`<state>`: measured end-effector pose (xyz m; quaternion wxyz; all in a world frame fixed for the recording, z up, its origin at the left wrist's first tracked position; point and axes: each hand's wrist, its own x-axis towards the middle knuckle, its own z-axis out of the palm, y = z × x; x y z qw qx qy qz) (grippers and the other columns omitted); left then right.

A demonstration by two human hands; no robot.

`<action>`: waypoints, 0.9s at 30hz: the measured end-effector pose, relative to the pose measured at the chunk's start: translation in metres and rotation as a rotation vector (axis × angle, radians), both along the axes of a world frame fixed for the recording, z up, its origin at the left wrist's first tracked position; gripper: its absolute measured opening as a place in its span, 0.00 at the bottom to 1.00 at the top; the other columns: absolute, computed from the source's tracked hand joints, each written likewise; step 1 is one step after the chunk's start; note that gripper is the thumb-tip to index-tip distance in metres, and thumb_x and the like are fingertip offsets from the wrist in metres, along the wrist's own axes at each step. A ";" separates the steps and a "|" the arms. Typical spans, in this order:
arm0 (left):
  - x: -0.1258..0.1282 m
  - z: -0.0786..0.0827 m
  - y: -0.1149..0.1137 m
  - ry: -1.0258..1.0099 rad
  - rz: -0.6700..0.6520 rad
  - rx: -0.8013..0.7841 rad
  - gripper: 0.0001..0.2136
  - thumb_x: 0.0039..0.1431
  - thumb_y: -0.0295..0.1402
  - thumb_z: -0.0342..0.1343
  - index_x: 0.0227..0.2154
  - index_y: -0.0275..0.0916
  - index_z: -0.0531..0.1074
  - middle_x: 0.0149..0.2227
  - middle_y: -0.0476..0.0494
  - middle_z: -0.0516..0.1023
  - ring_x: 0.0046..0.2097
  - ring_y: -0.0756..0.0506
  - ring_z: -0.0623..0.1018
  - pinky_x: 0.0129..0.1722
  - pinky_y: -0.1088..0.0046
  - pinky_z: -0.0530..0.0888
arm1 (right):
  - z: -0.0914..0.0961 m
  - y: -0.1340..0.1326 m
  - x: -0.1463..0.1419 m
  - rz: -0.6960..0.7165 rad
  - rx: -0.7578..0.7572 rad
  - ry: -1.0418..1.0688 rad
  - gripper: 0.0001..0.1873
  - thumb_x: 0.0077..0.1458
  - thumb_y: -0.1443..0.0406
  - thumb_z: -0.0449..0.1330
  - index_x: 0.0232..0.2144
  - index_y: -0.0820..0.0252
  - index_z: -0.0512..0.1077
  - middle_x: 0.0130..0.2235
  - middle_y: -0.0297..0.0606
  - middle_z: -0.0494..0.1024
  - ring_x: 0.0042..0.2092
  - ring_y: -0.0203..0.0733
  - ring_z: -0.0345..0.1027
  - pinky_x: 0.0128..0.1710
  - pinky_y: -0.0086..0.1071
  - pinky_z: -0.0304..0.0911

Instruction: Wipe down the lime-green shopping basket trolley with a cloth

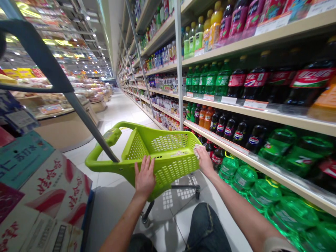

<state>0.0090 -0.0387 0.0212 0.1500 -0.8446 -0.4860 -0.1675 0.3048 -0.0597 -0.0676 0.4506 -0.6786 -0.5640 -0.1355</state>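
A lime-green shopping cart (169, 171) with perforated basket walls stands before me, its handle toward the left. My left hand (145, 175) lies on the near side of the basket, fingers spread over the rim, holding nothing. At the basket's right end, my right hand (205, 161) presses a crumpled whitish cloth (197, 150) against the rim. Part of the cloth is hidden under the fingers. Inside the basket, a pale printed patch (181, 153) shows on the floor, too small to read.
Shelves (262, 108) of bottled drinks run along the right, with large green bottles (273, 192) at floor level. Stacked cartons (49, 178) stand at left, below a dark grey metal frame (86, 122). Beyond the cart, a tiled aisle (123, 105) runs past display counters (70, 127).
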 end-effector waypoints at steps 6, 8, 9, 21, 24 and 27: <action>0.006 -0.003 -0.003 -0.028 0.028 0.013 0.26 0.47 0.26 0.45 0.54 0.32 0.60 0.59 0.38 0.57 0.62 0.39 0.51 0.58 0.50 0.46 | -0.015 -0.004 -0.010 -0.032 0.033 0.022 0.27 0.47 0.76 0.42 0.49 0.65 0.66 0.55 0.45 0.63 0.59 0.43 0.50 0.56 0.45 0.53; 0.006 -0.005 -0.003 -0.022 0.019 0.010 0.27 0.47 0.26 0.45 0.55 0.33 0.58 0.60 0.39 0.55 0.62 0.40 0.50 0.58 0.51 0.47 | -0.014 -0.002 -0.029 0.079 0.040 -0.038 0.28 0.47 0.77 0.43 0.50 0.61 0.65 0.56 0.41 0.62 0.60 0.42 0.48 0.57 0.45 0.52; 0.005 -0.006 -0.003 -0.019 0.019 0.008 0.28 0.47 0.26 0.44 0.55 0.33 0.57 0.60 0.39 0.54 0.62 0.40 0.50 0.58 0.51 0.48 | -0.013 -0.002 -0.033 0.120 0.046 -0.065 0.28 0.47 0.77 0.43 0.51 0.60 0.64 0.56 0.41 0.62 0.60 0.41 0.48 0.58 0.45 0.51; 0.004 -0.013 0.001 0.003 0.034 -0.001 0.29 0.47 0.26 0.44 0.56 0.31 0.55 0.61 0.37 0.50 0.63 0.40 0.46 0.58 0.50 0.48 | -0.091 -0.029 0.002 -0.010 -0.100 0.056 0.29 0.45 0.77 0.45 0.49 0.61 0.66 0.56 0.44 0.61 0.58 0.43 0.54 0.55 0.43 0.56; 0.002 -0.012 0.000 0.017 0.030 -0.002 0.29 0.47 0.25 0.44 0.56 0.32 0.55 0.61 0.38 0.50 0.63 0.40 0.46 0.58 0.51 0.47 | -0.098 -0.040 -0.008 0.056 -0.186 0.051 0.28 0.43 0.78 0.45 0.46 0.61 0.69 0.52 0.44 0.67 0.55 0.43 0.58 0.52 0.42 0.59; 0.002 -0.011 -0.001 0.022 0.018 -0.002 0.29 0.47 0.25 0.44 0.56 0.32 0.54 0.62 0.38 0.49 0.63 0.40 0.46 0.58 0.51 0.48 | -0.068 -0.039 -0.009 0.002 -0.060 0.054 0.29 0.46 0.77 0.43 0.51 0.61 0.64 0.56 0.43 0.62 0.59 0.42 0.52 0.55 0.43 0.55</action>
